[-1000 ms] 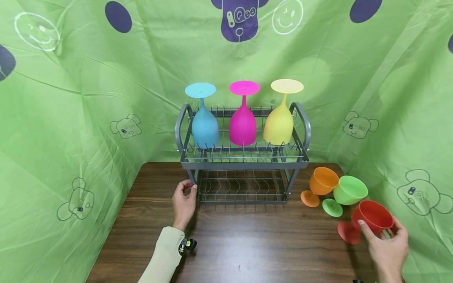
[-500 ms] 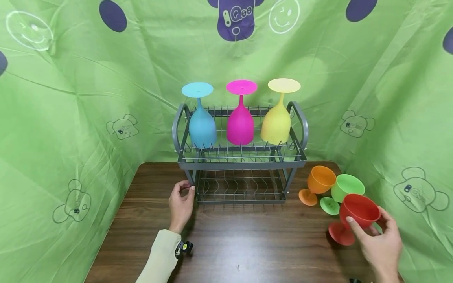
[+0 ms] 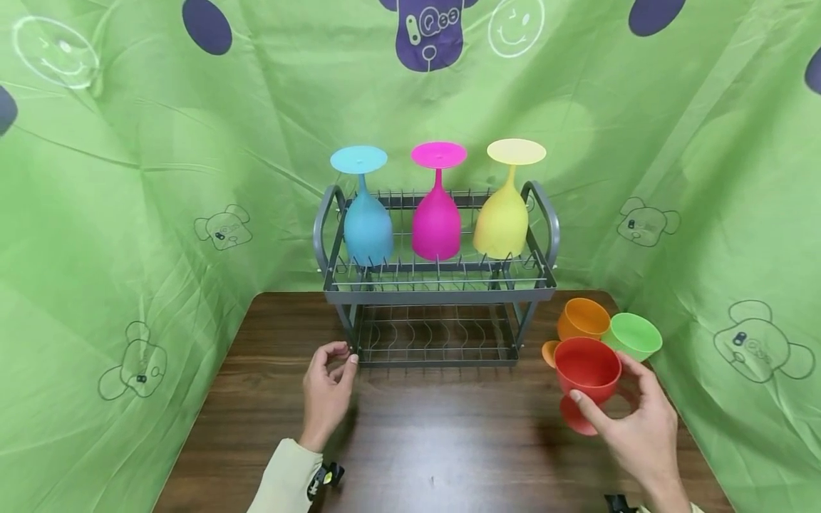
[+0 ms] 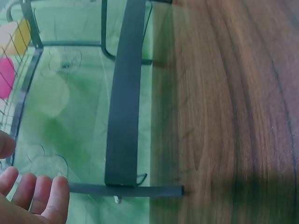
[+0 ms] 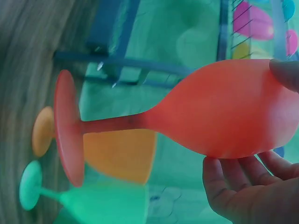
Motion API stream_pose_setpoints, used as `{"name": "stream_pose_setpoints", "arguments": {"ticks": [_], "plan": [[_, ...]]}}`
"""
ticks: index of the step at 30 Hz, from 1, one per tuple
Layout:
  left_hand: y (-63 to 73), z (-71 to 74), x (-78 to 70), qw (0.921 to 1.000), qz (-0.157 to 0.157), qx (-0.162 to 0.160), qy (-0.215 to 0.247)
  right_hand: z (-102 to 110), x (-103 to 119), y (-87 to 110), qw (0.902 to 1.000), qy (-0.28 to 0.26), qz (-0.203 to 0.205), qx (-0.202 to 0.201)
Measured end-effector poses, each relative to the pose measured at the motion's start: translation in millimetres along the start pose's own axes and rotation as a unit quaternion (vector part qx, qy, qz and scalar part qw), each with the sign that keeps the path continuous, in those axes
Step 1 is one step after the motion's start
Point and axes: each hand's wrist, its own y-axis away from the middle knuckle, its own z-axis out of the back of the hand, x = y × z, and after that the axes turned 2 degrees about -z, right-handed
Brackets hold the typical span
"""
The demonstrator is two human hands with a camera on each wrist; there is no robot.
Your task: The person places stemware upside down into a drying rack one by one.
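Note:
My right hand (image 3: pixel 641 420) holds a red goblet (image 3: pixel 588 367) by its bowl, thumb on one side and fingers on the other. The goblet is upright, and in the right wrist view its foot (image 5: pixel 69 126) shows clearly. Behind it stand an orange goblet (image 3: pixel 582 318) and a light green goblet (image 3: pixel 635 335). My left hand (image 3: pixel 327 392) is beside the front left leg of a grey two-tier dish rack (image 3: pixel 442 295), fingers loosely bent and nothing seen in them. In the left wrist view the fingers (image 4: pixel 42 193) lie near the rack's lower bar.
On the rack's upper tier, a blue goblet (image 3: pixel 368 229), a pink goblet (image 3: pixel 437 226) and a yellow goblet (image 3: pixel 502 224) stand upside down. Below is a wire lower tier (image 3: pixel 436 331). Green cloth (image 3: pixel 192 178) walls the wooden table (image 3: pixel 436 442) at the back and sides.
My right hand has carried the red goblet leftward and slightly up from the right side, and it now overlaps the orange and green ones in view. My left hand has drawn back slightly from the rack leg.

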Motion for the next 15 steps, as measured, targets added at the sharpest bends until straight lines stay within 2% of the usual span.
{"name": "stream_pose_setpoints", "arguments": {"ticks": [7, 15], "plan": [[13.8, -4.0, -20.4, 0.9987, -0.040, 0.031, 0.004, -7.8, 30.7, 1.9, 0.9971, 0.019, 0.063, 0.040], [26.5, -17.7, -49.3, 0.9931, -0.070, 0.094, 0.013, -15.5, 49.6, 0.4, 0.9838, 0.034, 0.152, 0.090]]}}
